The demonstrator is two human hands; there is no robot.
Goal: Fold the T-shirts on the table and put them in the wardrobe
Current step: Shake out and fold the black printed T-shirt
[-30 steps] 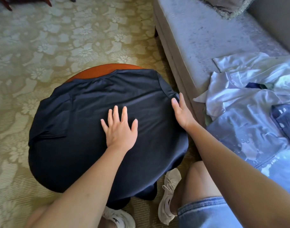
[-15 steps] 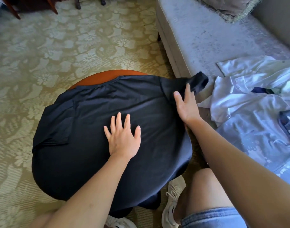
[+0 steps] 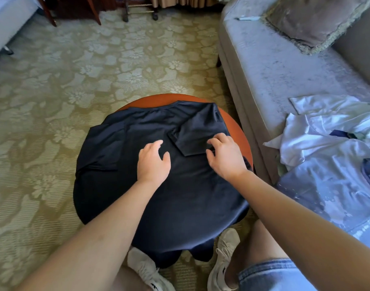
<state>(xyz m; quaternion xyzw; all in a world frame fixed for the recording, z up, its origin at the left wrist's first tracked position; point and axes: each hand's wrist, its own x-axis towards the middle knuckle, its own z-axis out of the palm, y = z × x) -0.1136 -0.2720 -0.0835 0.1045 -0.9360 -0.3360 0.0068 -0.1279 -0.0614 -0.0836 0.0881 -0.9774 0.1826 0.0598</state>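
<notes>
Dark navy T-shirt [image 3: 158,196] spread on round table [image 3: 240,133], right sleeve apparently folded inward.

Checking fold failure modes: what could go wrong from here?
1. The navy T-shirt hangs over the near edge of the round table; smoothing could drag it off.
2. The folded sleeve lies loose under the right hand; it may flop open once released.

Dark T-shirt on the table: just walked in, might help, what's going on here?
A person is folding the dark T-shirt spread over the round table. One sleeve lies folded in across the chest, the right hand on it, fingers bent; pinching or only pressing, I cannot tell. The left hand rests on the shirt's middle. The other sleeve lies flat, not yet folded. Pale clothes wait on the sofa.
</notes>
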